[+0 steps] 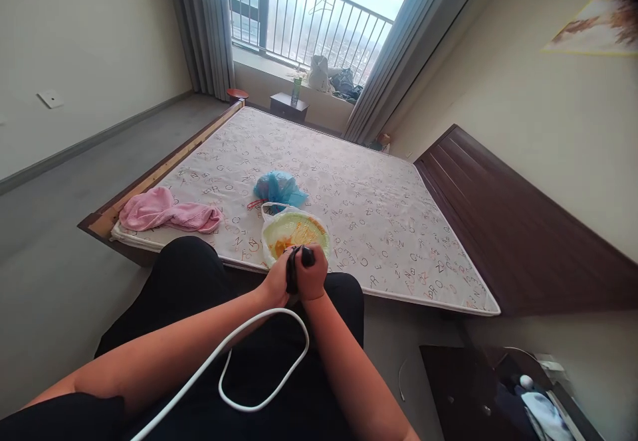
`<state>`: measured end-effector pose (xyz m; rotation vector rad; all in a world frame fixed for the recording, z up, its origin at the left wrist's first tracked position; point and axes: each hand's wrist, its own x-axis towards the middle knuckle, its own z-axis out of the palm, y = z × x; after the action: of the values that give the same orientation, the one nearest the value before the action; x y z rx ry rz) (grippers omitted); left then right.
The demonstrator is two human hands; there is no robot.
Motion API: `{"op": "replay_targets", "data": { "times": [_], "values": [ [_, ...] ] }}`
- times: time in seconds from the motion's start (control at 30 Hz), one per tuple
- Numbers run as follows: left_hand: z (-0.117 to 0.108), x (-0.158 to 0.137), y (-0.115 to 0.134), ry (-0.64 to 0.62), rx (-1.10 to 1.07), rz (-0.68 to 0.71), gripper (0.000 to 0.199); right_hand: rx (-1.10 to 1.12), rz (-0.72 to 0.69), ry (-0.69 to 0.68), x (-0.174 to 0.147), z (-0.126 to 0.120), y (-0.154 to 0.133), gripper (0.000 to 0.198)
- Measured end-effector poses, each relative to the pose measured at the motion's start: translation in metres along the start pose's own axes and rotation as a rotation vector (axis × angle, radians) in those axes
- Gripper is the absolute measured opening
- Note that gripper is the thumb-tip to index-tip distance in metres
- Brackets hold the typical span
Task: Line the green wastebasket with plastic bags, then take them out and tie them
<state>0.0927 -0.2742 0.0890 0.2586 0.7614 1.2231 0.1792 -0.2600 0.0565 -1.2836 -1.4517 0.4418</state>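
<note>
Both hands closed on a black object at the bedside

From here I see the person seated at the near side of the bed, left hand (277, 281) and right hand (314, 276) brought together, fingers wrapped tight around a black object (292, 272). It sits between the two fists, over the mattress's (379, 222) near edge; the grip hides most of it, so I can't tell what it is. Just beyond lies a pale green dish (299, 230) smeared with orange, a white bag (267, 240) around it. A blue bag (280, 188) rests just behind that, and a pink cloth (167, 212) lies bunched at the near left corner. A white cable (307, 344) loops in front of the forearms. The dark headboard (523, 222) stands to the right, and a green bottle (296, 92) stands at the far side, by the window.
</note>
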Motion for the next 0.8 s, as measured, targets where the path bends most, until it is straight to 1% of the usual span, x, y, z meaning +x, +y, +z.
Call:
{"op": "replay_targets", "data": {
  "times": [0.1, 0.2, 0.27, 0.3, 0.33, 0.4, 0.43, 0.47, 0.53, 0.57, 0.6, 0.63, 0.7, 0.73, 0.77, 0.8],
  "values": [
    [0.002, 0.003, -0.004, 0.11, -0.041, 0.025, 0.028, -0.159, -0.066, -0.135, 0.007, 0.005, 0.015, 0.021],
    [-0.003, 0.018, -0.001, 0.219, -0.061, -0.036, 0.031, -0.247, -0.192, -0.224, 0.002, 0.015, 0.019, 0.018],
    [-0.011, 0.03, 0.005, 0.277, -0.093, -0.069, 0.031, -0.216, -0.288, -0.26, -0.004, 0.02, 0.017, 0.011],
    [-0.016, 0.036, 0.008, 0.292, -0.115, -0.069, 0.031, -0.178, -0.333, -0.287, -0.007, 0.022, 0.016, 0.017],
    [-0.02, 0.04, 0.011, 0.292, -0.139, -0.062, 0.031, -0.135, -0.377, -0.319, -0.009, 0.023, 0.015, 0.026],
    [-0.028, 0.046, 0.014, 0.247, -0.164, -0.068, 0.034, -0.071, -0.445, -0.397, -0.011, 0.023, 0.018, 0.04],
    [-0.031, 0.049, 0.014, 0.196, -0.151, -0.092, 0.036, -0.059, -0.468, -0.428, -0.01, 0.021, 0.022, 0.042],
    [-0.033, 0.051, 0.015, 0.126, -0.116, -0.117, 0.039, -0.058, -0.481, -0.433, -0.008, 0.02, 0.027, 0.04],
    [-0.036, 0.056, 0.019, -0.024, 0.017, -0.118, 0.046, -0.087, -0.464, -0.372, 0.001, 0.017, 0.042, 0.035],
    [-0.037, 0.061, 0.023, -0.074, 0.113, -0.069, 0.047, -0.114, -0.438, -0.335, 0.007, 0.015, 0.051, 0.032],
    [-0.039, 0.067, 0.029, -0.09, 0.228, 0.023, 0.046, -0.149, -0.404, -0.319, 0.014, 0.014, 0.06, 0.029],
    [-0.043, 0.074, 0.038, -0.067, 0.36, 0.153, 0.043, -0.188, -0.365, -0.345, 0.022, 0.011, 0.069, 0.028],
    [-0.055, 0.092, 0.059, 0.042, 0.64, 0.439, 0.04, -0.256, -0.284, -0.493, 0.035, 0.005, 0.088, 0.034],
    [-0.063, 0.101, 0.071, 0.098, 0.76, 0.551, 0.041, -0.275, -0.244, -0.55, 0.039, -0.001, 0.096, 0.035],
    [-0.072, 0.111, 0.082, 0.138, 0.847, 0.608, 0.041, -0.282, -0.204, -0.548, 0.041, -0.007, 0.104, 0.033],
    [-0.081, 0.12, 0.092, 0.172, 0.899, 0.623, 0.042, -0.285, -0.163, -0.477, 0.04, -0.013, 0.112, 0.029]
  ]
}}
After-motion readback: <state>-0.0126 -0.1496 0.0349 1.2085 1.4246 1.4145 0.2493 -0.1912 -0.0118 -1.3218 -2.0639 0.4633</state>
